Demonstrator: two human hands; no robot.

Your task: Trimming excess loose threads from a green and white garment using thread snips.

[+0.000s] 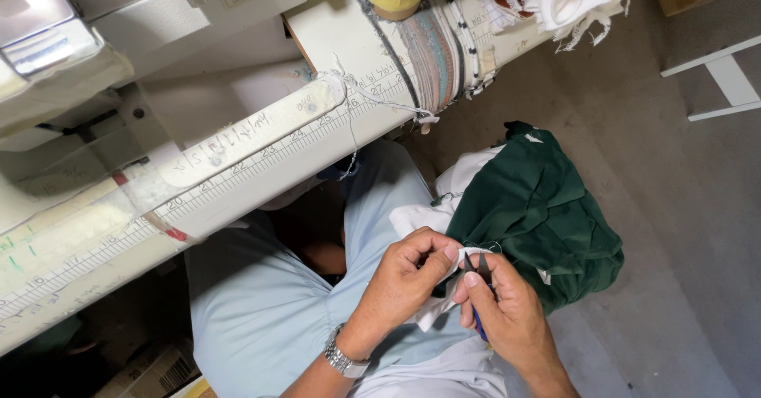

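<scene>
Green garment (pixel 547 216) with white trim sits bunched on the lap, just beyond both hands. Left hand (pixel 408 279) pinches its white edge (pixel 468 254); right hand (pixel 507 311) grips small blue-handled snips (pixel 478 275) right against it.

Small thread snips (pixel 479 277): only the 2 dark blade tips show above the right hand (pixel 507 315); blue handle mostly buried in the palm. Right of the snips, folds of the green garment (pixel 547 216) hide its shape. White fabric (pixel 432 220) partly covered by left hand (pixel 408 275). Sewing machine (pixel 95 25) cut off by frame edge.
</scene>
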